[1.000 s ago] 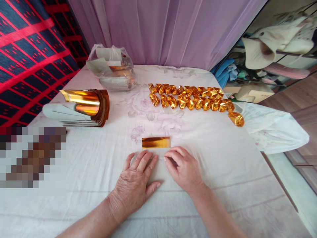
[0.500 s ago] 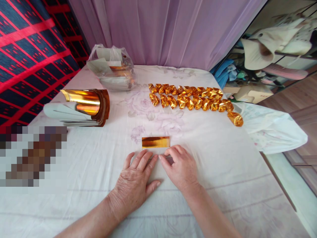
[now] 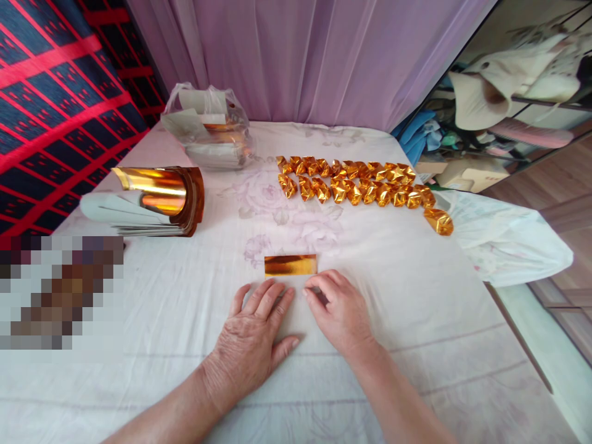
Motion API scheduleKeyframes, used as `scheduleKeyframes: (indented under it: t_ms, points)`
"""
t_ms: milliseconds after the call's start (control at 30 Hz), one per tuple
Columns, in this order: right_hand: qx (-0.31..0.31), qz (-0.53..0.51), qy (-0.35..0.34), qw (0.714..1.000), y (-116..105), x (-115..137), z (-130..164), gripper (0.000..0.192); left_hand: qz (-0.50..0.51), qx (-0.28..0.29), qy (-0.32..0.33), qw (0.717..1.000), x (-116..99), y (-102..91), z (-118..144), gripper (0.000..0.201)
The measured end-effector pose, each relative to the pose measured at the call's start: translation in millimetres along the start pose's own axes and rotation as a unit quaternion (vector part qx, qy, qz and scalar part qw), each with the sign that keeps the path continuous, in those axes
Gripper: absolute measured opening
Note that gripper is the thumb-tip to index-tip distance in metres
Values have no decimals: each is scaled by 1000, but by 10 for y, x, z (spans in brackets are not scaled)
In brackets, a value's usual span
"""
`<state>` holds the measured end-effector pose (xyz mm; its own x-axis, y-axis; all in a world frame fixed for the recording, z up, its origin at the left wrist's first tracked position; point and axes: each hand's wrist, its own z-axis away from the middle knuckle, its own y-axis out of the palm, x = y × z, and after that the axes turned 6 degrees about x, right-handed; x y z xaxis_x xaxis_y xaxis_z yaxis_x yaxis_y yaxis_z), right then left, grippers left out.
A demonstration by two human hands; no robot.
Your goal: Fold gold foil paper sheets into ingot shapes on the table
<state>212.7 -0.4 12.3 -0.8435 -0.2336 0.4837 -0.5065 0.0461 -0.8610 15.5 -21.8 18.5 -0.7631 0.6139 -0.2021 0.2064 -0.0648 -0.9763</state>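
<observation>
Lying flat, fingers slightly spread and open, the left hand [image 3: 252,333] is palm down on the white cloth with pale purple flowers [image 3: 185,308], fingertips just at the near edge of a shiny gold rectangular foil strip [image 3: 290,265]. Strip sits mid-table, on the far side of both hands. Right hand [image 3: 342,311] is near the strip's right end, fingers curled, thumb close to index; can't tell if it pinches anything. Far right of the strip: two rows of crumpled-looking gold foil pieces [image 3: 339,191], with one gold foil piece [image 3: 438,222] at the near right end. White thin plastic bag [image 3: 513,237] beside that, on the right. Left side: curved stack of gold-and-white foil sheets [image 3: 161,185]. Farther back, a clear plastic bag [image 3: 231,102] holding more sheets. Purple fabric curtain [image 3: 277,55] at the far side.
</observation>
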Motion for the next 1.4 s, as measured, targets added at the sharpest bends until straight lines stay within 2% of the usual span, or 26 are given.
scheduleKeyframes:
  t_ms: [400, 767, 1000, 1200, 1400]
  points:
    - [60, -73, -45, 994, -108, -141, -34, 24, 10, 0, -7, 1000, 2, -4, 1, 60]
    - [101, -99, -71, 987, -179, -251, -44, 25, 5, -7, -2, 1000, 9, 0, 1, 59]
    - [94, -112, -73, 987, -187, -270, -54, 25, 4, -16, -2, 1000, 6, 6, 2, 59]
    - [58, -142, -67, 986, -163, -243, -57, 20, -3, -17, 0, 1000, 9, 7, 0, 59]
    - [53, -95, -53, 993, -130, -194, -53, 18, -3, -16, -2, 1000, 8, 5, 2, 58]
